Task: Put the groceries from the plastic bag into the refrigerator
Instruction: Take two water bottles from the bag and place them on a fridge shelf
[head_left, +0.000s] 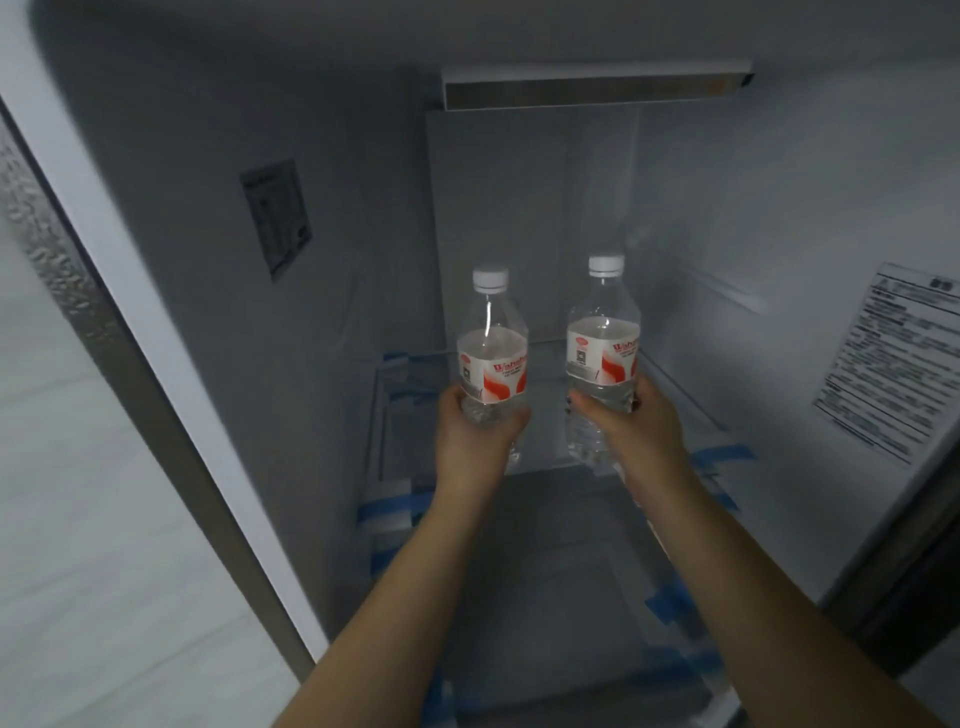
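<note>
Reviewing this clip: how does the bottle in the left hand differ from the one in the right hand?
The left bottle sits lower in the frame; the right bottle has its cap higher. The left hand wraps the left bottle below its label, hiding most of its base; the right hand leaves more of the right bottle's lower body visible. Both are upright, clear, white-capped, with matching red-and-white labels, inside the refrigerator.

Two bare forearms in view, no sleeves visible up to the frame edge. Left hand (475, 434) and right hand (636, 423): no gloves, rings, watch or wristbands visible.
</note>
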